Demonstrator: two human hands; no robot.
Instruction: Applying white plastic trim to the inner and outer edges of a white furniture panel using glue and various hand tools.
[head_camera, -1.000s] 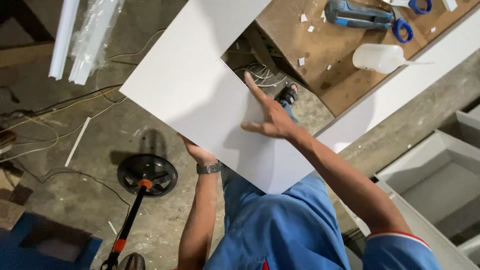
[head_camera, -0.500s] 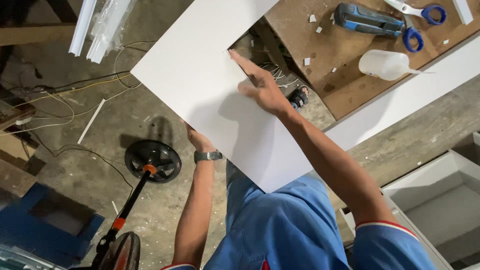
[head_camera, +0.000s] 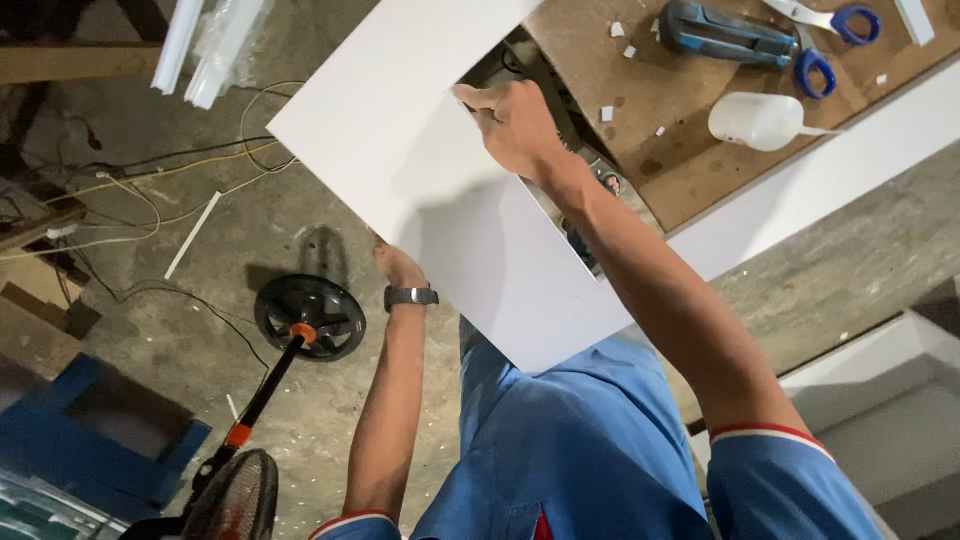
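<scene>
Above concrete floor (head_camera: 200, 300), large white board (head_camera: 400, 170) held tilted between both hands. Right hand (head_camera: 515, 125) at board's far edge, fingers curled together over edge. Left hand (head_camera: 395, 262) under near edge, mostly hidden by board; fingers' state cannot tell. Black wristwatch (head_camera: 410, 296) on left wrist. Beside board, brown workbench (head_camera: 680, 140) with blue utility knife (head_camera: 725, 30), blue-handled scissors (head_camera: 830, 35), translucent squeeze bottle (head_camera: 760, 120). Below, standing fan base (head_camera: 310, 318).

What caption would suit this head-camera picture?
Both hands, left hand and right hand, grip a white panel above a concrete floor.
</scene>
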